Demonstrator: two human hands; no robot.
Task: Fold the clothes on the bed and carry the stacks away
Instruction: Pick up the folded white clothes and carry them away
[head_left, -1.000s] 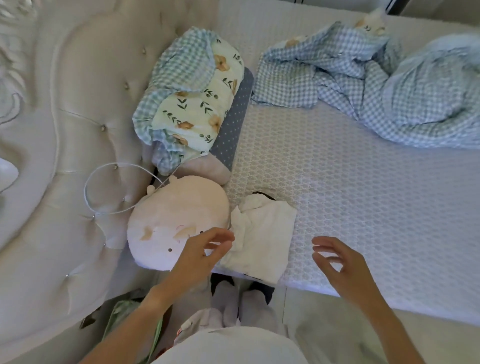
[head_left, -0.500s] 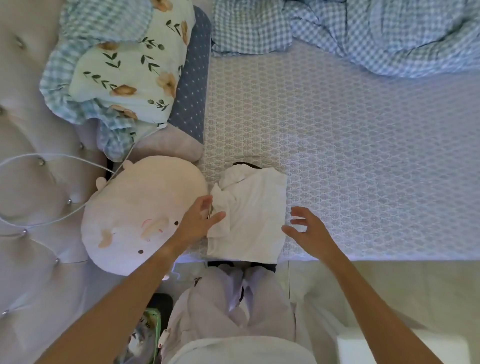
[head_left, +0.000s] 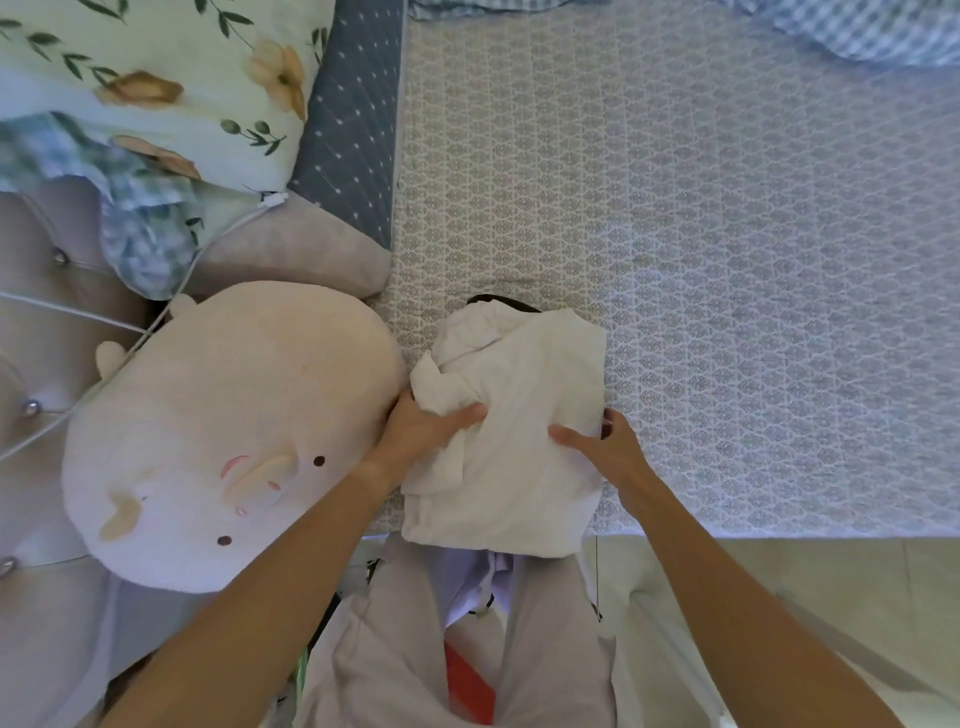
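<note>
The bed (head_left: 727, 260), covered in a pale patterned sheet, fills most of the view, its near edge running just above the floor. At the bed's left end a large pink plush pillow (head_left: 218, 415) with a stitched face lies against the tufted headboard (head_left: 41, 597), and farther along that left edge sit a floral pillow (head_left: 156, 78) and a grey-blue dotted cushion (head_left: 353, 130). A checked blue blanket (head_left: 857, 31) is bunched at the far right corner. The stack of folded white clothes (head_left: 519, 415) rests at the near edge of the bed, just beside the plush pillow, with a dark garment (head_left: 498, 300) peeking out at its far side; its near end overhangs the edge slightly. The left hand (head_left: 421, 431) has its grip closed on the stack's left side, thumb on top of the cloth and fingers tucked below. The right hand (head_left: 608, 447) grips the right side, thumb pressed on top and fingers curled round the edge. A thin white cable (head_left: 67, 312) trails across the headboard.
</note>
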